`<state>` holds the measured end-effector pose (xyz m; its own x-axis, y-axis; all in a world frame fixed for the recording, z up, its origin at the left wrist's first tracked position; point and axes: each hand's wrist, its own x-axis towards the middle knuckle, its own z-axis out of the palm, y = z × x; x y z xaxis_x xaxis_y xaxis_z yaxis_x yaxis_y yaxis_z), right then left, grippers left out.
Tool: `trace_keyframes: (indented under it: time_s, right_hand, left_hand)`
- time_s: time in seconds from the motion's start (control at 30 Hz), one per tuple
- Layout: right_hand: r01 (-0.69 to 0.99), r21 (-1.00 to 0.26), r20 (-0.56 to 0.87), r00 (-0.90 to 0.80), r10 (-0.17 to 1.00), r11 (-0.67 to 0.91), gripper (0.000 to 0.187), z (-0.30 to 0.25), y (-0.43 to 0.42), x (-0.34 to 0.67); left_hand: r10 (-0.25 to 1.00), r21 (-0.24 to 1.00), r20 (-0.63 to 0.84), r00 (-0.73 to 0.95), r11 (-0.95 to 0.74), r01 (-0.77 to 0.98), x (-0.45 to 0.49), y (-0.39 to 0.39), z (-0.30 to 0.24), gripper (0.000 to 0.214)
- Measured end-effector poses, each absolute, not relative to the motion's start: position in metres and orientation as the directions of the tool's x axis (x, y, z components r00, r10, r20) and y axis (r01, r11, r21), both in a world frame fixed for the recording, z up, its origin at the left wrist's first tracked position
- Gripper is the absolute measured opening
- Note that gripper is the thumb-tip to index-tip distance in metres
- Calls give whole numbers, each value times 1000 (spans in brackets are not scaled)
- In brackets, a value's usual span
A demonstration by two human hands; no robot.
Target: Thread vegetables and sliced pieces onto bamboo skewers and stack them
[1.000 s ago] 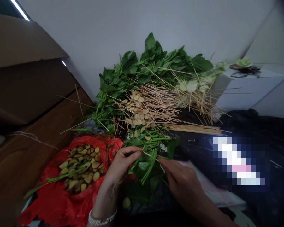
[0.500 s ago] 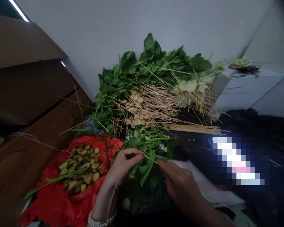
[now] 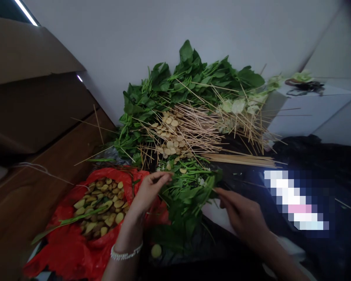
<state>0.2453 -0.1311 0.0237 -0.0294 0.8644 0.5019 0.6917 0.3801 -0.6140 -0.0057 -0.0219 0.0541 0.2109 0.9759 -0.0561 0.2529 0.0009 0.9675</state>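
My left hand, with a beaded bracelet at the wrist, is closed in a pinch at the left edge of the greens; anything between its fingertips is too small to make out. To the right, my right hand pinches the end of a thin bamboo skewer, most of which is hidden. Leafy greens hang between the two hands, close against the right fingertips. Under and behind them lie more loose green stems. A red plastic bag with cut potato pieces sits left of my left hand.
Behind my hands are skewered potato slices, skewered leafy greens against the wall and skewered pale cabbage. A bundle of bare skewers lies at centre right. Black plastic covers the right; a cardboard box stands left.
My hands have moved apart. The right hand has shifted right and slightly up with the greens near its fingertips; the left has moved slightly left and up, off the skewer.
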Motion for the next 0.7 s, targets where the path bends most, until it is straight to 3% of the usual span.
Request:
trace_keyframes:
  time_s: [0.07, 0.13, 0.23, 0.33, 0.4, 0.6, 0.7]
  right_hand:
    - [710, -634, 492, 62, 868, 308, 27, 23, -132, 266]
    - [739, -636, 471, 143, 871, 222, 27, 22, -134, 281]
    - [758, -637, 460, 225, 859, 143, 28, 20, -139, 290]
    - [760, -626, 477, 197, 856, 174, 27, 18, -141, 291]
    - [766, -604, 498, 144, 855, 223, 26, 17, -140, 291]
    - [748, -604, 523, 112, 845, 275, 24, 19, -138, 285]
    - [709, -647, 516, 137, 845, 281, 24, 23, -139, 275]
  left_hand:
    - [979, 907, 44, 200, -123, 403, -2, -8, 54, 22]
    - [950, 784, 104, 293, -260, 564, 8, 1, 51, 17]
    - [911, 549, 88, 403, -382, 743, 28, 6, 43, 17]
    - [904, 319, 68, 422, -420, 850, 44, 6, 34, 18]
    - [900, 238, 62, 431, -433, 870, 50, 5, 28, 17]
    - [879, 284, 70, 472, -471, 835, 48, 11, 18, 15]
    - [883, 405, 119, 454, -460, 790, 38, 17, 26, 16]
